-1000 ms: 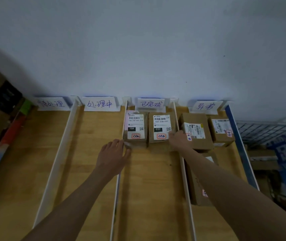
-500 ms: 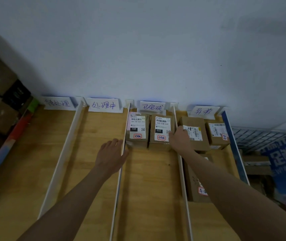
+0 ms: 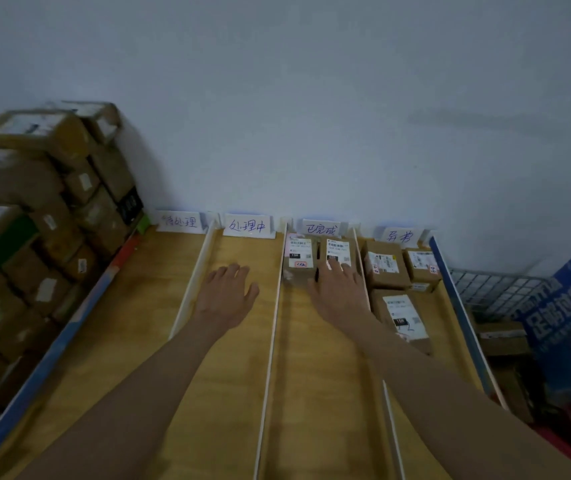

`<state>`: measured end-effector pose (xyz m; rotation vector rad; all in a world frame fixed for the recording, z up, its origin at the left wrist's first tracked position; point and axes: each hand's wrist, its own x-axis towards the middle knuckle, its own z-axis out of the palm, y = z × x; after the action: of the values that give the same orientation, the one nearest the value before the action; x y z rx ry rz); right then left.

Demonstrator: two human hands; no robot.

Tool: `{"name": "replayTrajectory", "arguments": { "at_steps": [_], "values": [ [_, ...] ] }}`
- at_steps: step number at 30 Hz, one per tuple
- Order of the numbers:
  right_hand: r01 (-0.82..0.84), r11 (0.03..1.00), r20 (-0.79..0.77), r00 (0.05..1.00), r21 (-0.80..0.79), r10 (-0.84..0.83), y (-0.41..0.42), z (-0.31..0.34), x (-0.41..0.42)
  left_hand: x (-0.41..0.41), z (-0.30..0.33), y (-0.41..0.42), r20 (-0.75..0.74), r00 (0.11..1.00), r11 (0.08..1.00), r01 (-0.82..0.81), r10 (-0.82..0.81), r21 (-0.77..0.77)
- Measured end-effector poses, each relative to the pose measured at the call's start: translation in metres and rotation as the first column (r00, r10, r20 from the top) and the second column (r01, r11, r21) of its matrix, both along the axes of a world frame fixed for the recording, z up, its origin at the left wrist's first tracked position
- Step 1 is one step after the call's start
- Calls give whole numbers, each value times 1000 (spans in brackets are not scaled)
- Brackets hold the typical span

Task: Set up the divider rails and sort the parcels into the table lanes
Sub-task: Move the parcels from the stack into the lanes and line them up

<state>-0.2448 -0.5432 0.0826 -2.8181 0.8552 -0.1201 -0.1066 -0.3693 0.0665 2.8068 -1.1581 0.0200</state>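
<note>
Table (image 3: pixel 312 393) was split into 4 lanes by 3 white divider rails (image 3: pixel 274 327), each lane headed by a handwritten label card (image 3: pixel 247 226) against the wall. Rails ran front to back, presumably so parcels could be pushed to the far end and kept apart by category.

Third lane from the left held 2 parcels side by side at the wall end: parcel 15H (image 3: pixel 298 255) on the left, touching or just beside the rail, and parcel 032 (image 3: pixel 337 252) to its right. Labels faced up, likely so codes could be read at a glance.

Right hand (image 3: pixel 339 292) lay in that third lane, fingers extended and flat, fingertips resting on the near edge and top of parcel 032. Nothing was gripped; it looked like a push or a squaring-up of the box against the back. Parcel 15H sat just left of the fingers, apart from them.

Left hand (image 3: pixel 227 294) was in the second lane, which held no parcels, palm down with fingers spread and relaxed, holding nothing. Whether it touched the wood, I could not tell.

Fourth lane held 3 parcels (image 3: pixel 384 263): 2 at the wall, 1 nearer, partly behind the right forearm.

A blurred stack of unsorted boxes (image 3: pixel 34 216) stood left of the table, so I judged sorting to be far from done.
</note>
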Motion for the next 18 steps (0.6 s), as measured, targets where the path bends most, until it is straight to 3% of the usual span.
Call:
{"name": "replayTrajectory", "arguments": {
  "at_steps": [10, 18],
  "values": [
    [-85, 996, 15, 996, 13, 85, 149, 48, -33, -50, 56, 178, 58, 989, 991, -136, 135, 3],
    [-195, 981, 59, 979, -6, 195, 238, 84, -3, -46, 94, 289, 80, 960, 962, -271, 269, 17]
  ]
}}
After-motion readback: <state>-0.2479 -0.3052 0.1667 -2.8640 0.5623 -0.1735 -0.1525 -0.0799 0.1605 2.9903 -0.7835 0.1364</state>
